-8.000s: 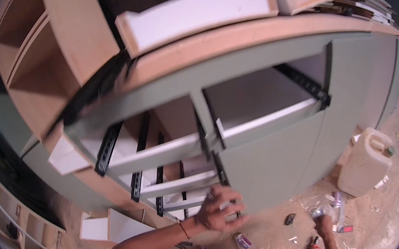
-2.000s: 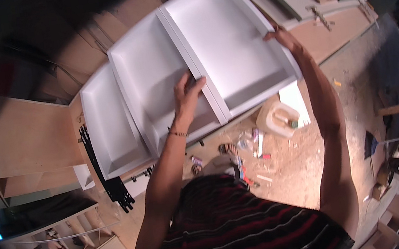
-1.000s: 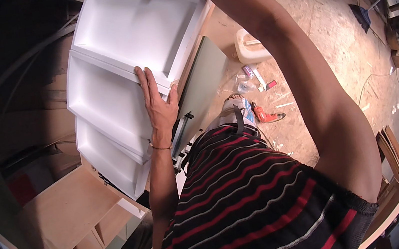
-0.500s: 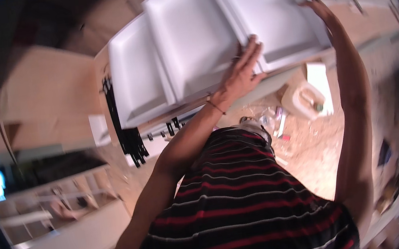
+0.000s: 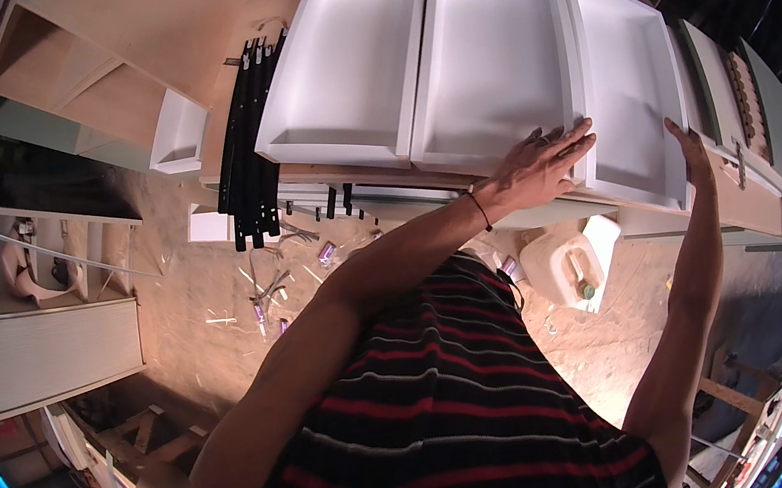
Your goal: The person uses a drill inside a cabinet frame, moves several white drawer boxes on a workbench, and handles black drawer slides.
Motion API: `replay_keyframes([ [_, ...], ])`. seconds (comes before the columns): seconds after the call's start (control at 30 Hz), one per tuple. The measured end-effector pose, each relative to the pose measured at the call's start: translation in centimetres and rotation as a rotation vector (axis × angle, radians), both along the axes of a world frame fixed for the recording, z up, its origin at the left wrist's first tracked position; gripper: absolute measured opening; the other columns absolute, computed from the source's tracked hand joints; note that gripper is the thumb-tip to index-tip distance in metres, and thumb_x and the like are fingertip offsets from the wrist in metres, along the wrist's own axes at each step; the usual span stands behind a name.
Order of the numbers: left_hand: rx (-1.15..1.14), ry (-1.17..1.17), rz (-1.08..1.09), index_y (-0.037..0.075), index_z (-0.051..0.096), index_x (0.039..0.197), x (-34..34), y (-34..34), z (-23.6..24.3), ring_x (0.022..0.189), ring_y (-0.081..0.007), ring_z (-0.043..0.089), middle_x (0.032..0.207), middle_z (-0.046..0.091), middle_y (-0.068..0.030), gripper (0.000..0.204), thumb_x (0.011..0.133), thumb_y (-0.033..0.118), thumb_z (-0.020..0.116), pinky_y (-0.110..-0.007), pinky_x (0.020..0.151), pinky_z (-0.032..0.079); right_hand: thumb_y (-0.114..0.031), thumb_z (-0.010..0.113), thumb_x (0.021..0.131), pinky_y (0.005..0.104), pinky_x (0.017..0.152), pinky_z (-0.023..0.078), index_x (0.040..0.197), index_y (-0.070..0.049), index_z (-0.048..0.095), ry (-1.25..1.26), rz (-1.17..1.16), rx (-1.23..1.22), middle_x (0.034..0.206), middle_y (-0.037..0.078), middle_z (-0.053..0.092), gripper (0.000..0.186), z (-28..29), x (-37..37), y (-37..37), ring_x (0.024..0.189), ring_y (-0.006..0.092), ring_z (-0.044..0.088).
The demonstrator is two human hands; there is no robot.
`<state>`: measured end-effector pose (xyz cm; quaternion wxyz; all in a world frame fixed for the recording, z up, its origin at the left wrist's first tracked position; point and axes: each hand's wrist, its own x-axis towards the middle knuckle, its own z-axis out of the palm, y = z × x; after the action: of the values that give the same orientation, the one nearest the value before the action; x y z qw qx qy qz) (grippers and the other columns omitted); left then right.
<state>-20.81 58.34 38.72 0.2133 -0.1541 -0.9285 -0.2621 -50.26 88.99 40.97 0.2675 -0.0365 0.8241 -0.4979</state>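
A person in a dark shirt with red stripes stands over a wooden workbench (image 5: 186,34), arms stretched forward. Three shallow white drawer boxes lie side by side on it, open faces up. The left hand (image 5: 539,165) rests flat, fingers spread, on the near corner where the middle drawer (image 5: 494,53) meets the right drawer (image 5: 622,85). The right hand (image 5: 692,150) curls over the near right edge of that right drawer, gripping its rim. The left drawer (image 5: 338,63) lies untouched beside them. Left of the drawers, a bundle of black drawer slides (image 5: 242,125) lies on the bench. Below, on the sawdust-covered floor, stands a white plastic jug (image 5: 567,265) among small scattered bits. To handle the right drawer well, both hands should likely hold opposite edges and lift it level, so it clears its neighbour without scraping the paint.
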Motion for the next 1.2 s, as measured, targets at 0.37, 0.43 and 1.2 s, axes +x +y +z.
replay_keyframes([
  [0.37,0.347,0.265,0.238,0.010,0.064,0.134,5.3,-9.6,2.8,0.145,-0.0337,0.044,0.152,0.052,-0.0161,0.054,0.082,0.011,0.080,-0.054,0.118,0.035,-0.053,0.073,0.092,0.0354,0.073,0.053,0.130,0.003,0.066,0.932,-0.300,0.453,0.090,0.019,0.071,0.067,2.4,4.9,1.3,0.080,0.0212,0.066],
  [0.43,0.282,0.260,0.591,0.005,0.056,0.139,5.2,-14.4,1.2,0.138,-0.0408,0.049,0.148,0.052,-0.0225,0.065,0.080,0.010,0.081,-0.049,0.115,0.039,-0.042,0.075,0.094,0.0306,0.071,0.054,0.134,-0.001,0.066,1.112,-0.338,0.115,0.090,0.015,0.070,0.057,3.6,11.2,-6.1,0.077,0.0176,0.064],
  [1.2,0.160,-0.507,0.590,-0.010,0.062,0.100,0.0,-22.4,-0.8,0.091,-0.0479,0.070,0.094,0.070,-0.0330,0.036,0.088,0.025,0.062,-0.053,0.083,0.058,-0.045,0.083,0.085,0.0407,0.089,0.057,0.140,-0.005,0.040,-0.119,-0.788,-0.735,0.128,0.014,0.052,0.081,-5.9,34.4,-27.8,0.112,0.0282,0.060],
])
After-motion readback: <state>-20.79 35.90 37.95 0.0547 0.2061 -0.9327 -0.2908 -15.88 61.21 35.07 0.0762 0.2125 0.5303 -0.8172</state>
